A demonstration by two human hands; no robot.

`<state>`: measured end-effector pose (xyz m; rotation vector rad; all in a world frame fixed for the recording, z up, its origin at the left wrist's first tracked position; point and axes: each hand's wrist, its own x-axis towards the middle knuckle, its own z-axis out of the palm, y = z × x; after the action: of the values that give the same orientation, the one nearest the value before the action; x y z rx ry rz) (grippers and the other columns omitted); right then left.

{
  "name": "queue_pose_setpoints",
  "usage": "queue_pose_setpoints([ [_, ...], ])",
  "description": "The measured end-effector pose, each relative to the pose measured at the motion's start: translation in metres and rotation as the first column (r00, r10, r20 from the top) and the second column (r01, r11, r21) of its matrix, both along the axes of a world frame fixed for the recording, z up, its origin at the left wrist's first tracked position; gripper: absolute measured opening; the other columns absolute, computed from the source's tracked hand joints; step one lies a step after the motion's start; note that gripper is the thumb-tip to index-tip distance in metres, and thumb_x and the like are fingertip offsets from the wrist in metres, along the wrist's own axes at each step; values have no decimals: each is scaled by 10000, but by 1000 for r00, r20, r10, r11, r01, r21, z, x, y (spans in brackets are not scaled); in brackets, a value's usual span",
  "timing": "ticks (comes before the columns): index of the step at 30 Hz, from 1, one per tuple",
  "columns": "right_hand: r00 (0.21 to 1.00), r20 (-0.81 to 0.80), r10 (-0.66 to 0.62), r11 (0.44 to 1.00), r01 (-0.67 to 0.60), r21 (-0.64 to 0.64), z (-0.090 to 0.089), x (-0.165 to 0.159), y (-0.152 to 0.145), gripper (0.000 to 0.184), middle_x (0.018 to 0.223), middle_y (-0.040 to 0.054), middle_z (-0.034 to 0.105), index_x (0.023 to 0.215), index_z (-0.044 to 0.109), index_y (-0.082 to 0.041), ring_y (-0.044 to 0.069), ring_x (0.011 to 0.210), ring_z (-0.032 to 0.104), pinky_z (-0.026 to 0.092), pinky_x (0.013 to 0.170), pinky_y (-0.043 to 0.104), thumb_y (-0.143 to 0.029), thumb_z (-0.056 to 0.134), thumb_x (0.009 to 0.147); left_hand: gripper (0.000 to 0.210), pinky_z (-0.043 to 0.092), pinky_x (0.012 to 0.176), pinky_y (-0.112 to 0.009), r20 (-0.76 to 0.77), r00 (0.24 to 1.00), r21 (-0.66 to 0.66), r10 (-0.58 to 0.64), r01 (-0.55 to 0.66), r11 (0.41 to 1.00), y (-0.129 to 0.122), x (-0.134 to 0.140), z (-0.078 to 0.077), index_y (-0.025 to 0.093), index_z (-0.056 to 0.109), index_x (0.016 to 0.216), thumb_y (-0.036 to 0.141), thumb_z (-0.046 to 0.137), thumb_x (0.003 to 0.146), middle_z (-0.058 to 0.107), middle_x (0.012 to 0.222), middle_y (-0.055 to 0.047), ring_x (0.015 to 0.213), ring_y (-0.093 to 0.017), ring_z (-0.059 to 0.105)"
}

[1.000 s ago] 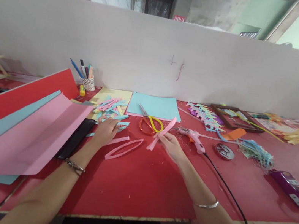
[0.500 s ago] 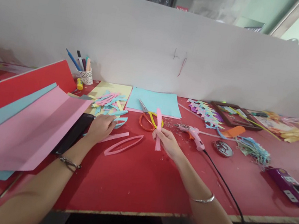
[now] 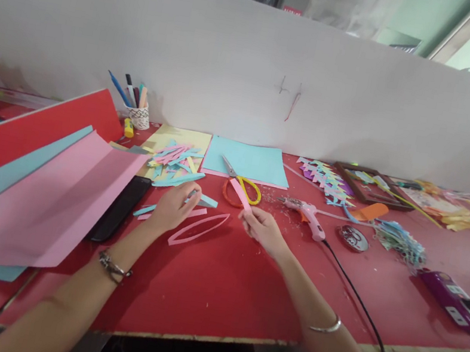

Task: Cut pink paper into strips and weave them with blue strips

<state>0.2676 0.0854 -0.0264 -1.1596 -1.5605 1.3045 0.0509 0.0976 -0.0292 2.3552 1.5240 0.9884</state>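
My right hand (image 3: pixel 264 230) pinches the lower end of a pink paper strip (image 3: pixel 241 193), which slants up to the left over the scissors' handles. These scissors (image 3: pixel 255 190) have one orange and one yellow handle and lie on the red table. My left hand (image 3: pixel 176 205) is closed on a light blue paper strip (image 3: pixel 208 202) that sticks out to the right of its fingers. Just above that hand rests another blue strip (image 3: pixel 180 179). Between my hands lies a pink paper loop (image 3: pixel 198 230), with part of a pink strip (image 3: pixel 197 213) beside it.
Mixed paper strips (image 3: pixel 177 157) are heaped on yellow paper behind my left hand. Blue sheets (image 3: pixel 249 160) lie at the back. A pink glue gun (image 3: pixel 312 219) with a black cord is to the right. Large pink paper (image 3: pixel 53 198) and a black phone-like object (image 3: pixel 120 210) are left.
My left hand has shifted slightly right, with the blue strip now sticking out of it. In my right hand, the pink strip has tipped from upright to slanting left.
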Motion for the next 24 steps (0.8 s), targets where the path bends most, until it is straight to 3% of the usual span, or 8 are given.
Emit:
queue_pose_setpoints([
  [3,1000,-1,5,1000,-5,-25,-1,-6,-4,265,407,-103,386,757,528,-187,35,333,268,189,348,184,-442,530,686,278,399,592,-246,-1,1000,-27,-31,31,999,-7,5,2,207,426,768,360,212,857,546,685,-3,619,-136,513],
  [11,998,-16,-63,997,62,-49,-1,-9,-6,250,477,-97,449,783,512,-196,27,355,312,201,348,180,-352,620,620,320,322,505,-231,-108,980,-151,-165,148,977,-4,4,-3,198,472,670,443,351,835,542,647,14,572,-130,497],
  [18,986,-12,-167,985,166,-53,-4,-4,-1,241,432,-90,399,640,494,-190,31,338,300,205,346,189,-414,581,657,259,381,580,-241,-136,952,-208,-275,244,947,-2,5,-8,214,578,750,411,426,821,623,751,0,696,-155,569],
  [21,983,-2,-181,983,181,-10,-4,-3,-1,232,475,-57,476,580,508,-184,43,380,379,275,389,199,-392,574,661,248,415,654,-248,-69,963,-205,-262,243,948,-3,6,-7,220,591,875,371,399,837,652,838,-7,772,-156,583],
  [24,986,21,-167,986,167,23,-2,-5,-2,218,507,-23,538,546,553,-180,65,451,451,340,465,217,-365,571,659,251,418,601,-244,109,975,-194,-192,211,958,-4,8,-4,191,586,849,347,392,822,632,759,-11,667,-137,559],
])
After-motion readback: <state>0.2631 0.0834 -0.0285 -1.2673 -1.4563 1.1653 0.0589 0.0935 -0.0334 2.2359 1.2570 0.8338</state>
